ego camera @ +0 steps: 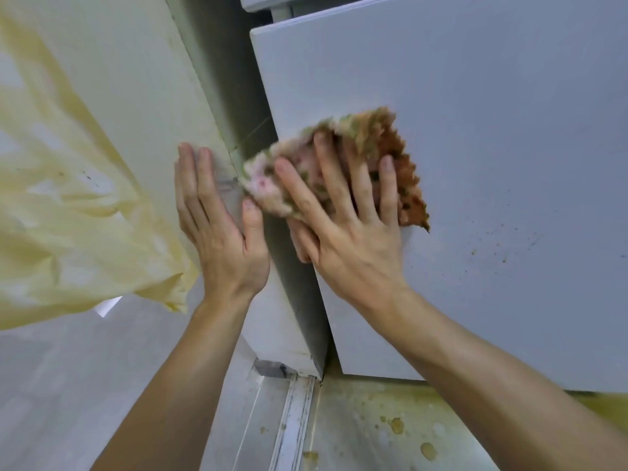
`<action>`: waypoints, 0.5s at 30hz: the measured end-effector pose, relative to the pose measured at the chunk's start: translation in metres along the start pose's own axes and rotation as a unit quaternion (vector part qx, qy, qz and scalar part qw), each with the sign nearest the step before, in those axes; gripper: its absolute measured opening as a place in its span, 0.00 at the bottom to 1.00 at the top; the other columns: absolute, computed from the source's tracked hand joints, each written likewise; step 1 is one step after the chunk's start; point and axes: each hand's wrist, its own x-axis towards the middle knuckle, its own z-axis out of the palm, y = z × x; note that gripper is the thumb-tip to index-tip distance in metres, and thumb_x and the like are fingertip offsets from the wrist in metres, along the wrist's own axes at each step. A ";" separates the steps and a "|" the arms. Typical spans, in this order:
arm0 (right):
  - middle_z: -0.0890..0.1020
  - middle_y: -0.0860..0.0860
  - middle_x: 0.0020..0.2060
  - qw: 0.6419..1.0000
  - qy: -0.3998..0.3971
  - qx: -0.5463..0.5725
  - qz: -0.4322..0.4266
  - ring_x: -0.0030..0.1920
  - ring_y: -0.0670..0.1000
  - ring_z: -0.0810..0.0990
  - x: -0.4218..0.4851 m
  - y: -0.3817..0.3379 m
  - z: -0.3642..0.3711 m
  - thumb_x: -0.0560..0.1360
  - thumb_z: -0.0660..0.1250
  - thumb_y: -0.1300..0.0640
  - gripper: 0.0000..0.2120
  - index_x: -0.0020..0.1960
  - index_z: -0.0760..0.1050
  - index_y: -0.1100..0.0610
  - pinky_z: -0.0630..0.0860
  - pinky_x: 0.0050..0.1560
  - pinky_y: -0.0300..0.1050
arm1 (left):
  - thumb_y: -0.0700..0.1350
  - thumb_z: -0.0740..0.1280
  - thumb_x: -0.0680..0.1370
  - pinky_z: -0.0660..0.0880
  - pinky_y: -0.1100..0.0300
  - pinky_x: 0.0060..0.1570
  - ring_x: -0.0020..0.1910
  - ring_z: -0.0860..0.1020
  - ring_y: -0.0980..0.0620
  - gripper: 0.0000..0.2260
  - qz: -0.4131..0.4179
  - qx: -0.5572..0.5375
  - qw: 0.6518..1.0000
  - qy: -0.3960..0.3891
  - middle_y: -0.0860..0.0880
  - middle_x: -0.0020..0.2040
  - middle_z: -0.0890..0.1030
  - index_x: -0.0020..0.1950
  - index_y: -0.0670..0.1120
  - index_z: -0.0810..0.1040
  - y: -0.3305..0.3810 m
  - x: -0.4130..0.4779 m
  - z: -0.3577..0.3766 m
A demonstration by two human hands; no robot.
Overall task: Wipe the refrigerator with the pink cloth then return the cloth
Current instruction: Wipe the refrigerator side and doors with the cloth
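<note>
**While I press the pink cloth (373, 137) on the refrigerator door (492, 130)**

Because my right hand (346, 232) lies flat on the pink cloth, the cloth is stuck between my palm and the pale grey refrigerator door. My four fingers (387, 185) are straight and spread wide apart on top of it. I cannot see my right thumb well. The cloth sits near the left edge of the door, and it looks blurry. It is pink, with green and orange-brown patches. Parts of it stick out above my fingertips and on the right side of my hand.

My left hand (221, 229) is flat on the cream panel (136, 79) beside the refrigerator. Those fingers are straight and close together, pointing up. My left thumb (252, 215) sticks out to the side, just beside the lower left corner of the cloth.

Small dark specks (503, 246) dot the door to the right of my right hand. A crinkly yellow plastic sheet (68, 198) hangs on the left. Down below, the floor (356, 447) has yellow-brown spots, and a dirty white track (295, 419) runs along it.
</note>
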 end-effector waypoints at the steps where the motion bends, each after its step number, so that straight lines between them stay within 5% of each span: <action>1: 0.59 0.53 0.81 1.000 -0.009 0.004 -0.021 0.82 0.57 0.60 -0.017 0.003 0.001 0.85 0.60 0.44 0.25 0.81 0.65 0.43 0.49 0.82 0.59 | 0.49 0.55 0.84 0.52 0.39 0.81 0.84 0.54 0.37 0.30 0.004 0.003 1.000 -0.002 0.34 0.83 0.55 0.82 0.34 0.57 -0.002 -0.001 0.001; 7: 0.54 0.44 0.84 0.947 -0.272 -0.021 -0.172 0.82 0.50 0.58 -0.198 0.047 0.000 0.78 0.71 0.56 0.42 0.85 0.54 0.46 0.42 0.83 0.50 | 0.48 0.56 0.85 0.49 0.44 0.83 0.84 0.52 0.36 0.30 0.016 0.014 1.000 0.011 0.33 0.83 0.55 0.82 0.34 0.56 -0.006 -0.002 0.004; 10: 0.64 0.42 0.81 0.922 -0.353 -0.009 -0.156 0.77 0.48 0.64 -0.216 0.061 -0.013 0.73 0.59 0.65 0.41 0.84 0.56 0.46 0.36 0.82 0.45 | 0.46 0.58 0.84 0.47 0.47 0.82 0.84 0.52 0.36 0.30 0.014 0.021 1.000 0.014 0.33 0.83 0.54 0.82 0.34 0.55 -0.004 -0.003 0.006; 12: 0.67 0.42 0.79 0.917 -0.375 0.012 -0.138 0.76 0.48 0.66 -0.209 0.059 -0.018 0.72 0.54 0.65 0.40 0.83 0.60 0.46 0.36 0.82 0.44 | 0.47 0.58 0.84 0.48 0.45 0.82 0.83 0.52 0.35 0.30 0.022 0.034 0.999 0.020 0.32 0.83 0.54 0.82 0.35 0.55 -0.001 -0.005 0.009; 15: 0.57 0.43 0.84 0.952 -0.287 0.033 -0.100 0.80 0.47 0.62 -0.179 0.059 -0.021 0.74 0.62 0.65 0.41 0.84 0.56 0.47 0.39 0.81 0.44 | 0.49 0.57 0.84 0.51 0.38 0.81 0.83 0.53 0.35 0.30 0.048 0.045 0.998 0.012 0.32 0.83 0.55 0.82 0.36 0.55 0.006 -0.013 0.017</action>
